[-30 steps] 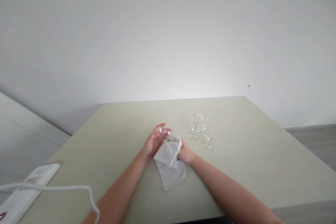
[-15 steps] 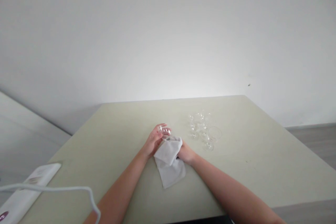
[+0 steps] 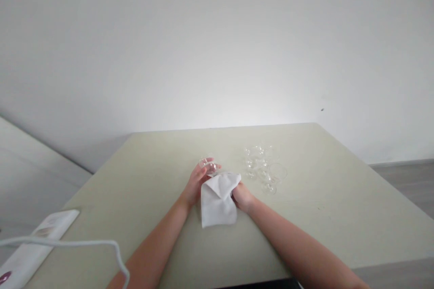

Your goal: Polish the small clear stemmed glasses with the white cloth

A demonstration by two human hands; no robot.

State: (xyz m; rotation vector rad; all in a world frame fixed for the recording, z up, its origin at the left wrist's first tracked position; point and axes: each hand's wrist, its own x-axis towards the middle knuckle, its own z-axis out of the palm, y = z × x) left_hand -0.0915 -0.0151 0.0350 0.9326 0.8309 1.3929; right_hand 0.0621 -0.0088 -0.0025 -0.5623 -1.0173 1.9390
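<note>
My left hand [image 3: 195,182] is closed round a small clear stemmed glass [image 3: 208,165], held just above the pale table [image 3: 142,176]. My right hand [image 3: 241,197] grips a white cloth [image 3: 217,199] whose upper edge presses against the glass, while its lower part hangs down between my wrists. The cloth hides most of my right fingers.
Several more clear stemmed glasses [image 3: 265,168] stand in a cluster to the right of my hands. A white flat object [image 3: 34,244] lies at the table's left front corner, and a thin white cable [image 3: 68,244] arcs across the lower left. A white wall is behind the table.
The cloth has lifted and bunched up higher against the glass, its hanging tail now shorter. Both hands shifted slightly while turning the glass.
</note>
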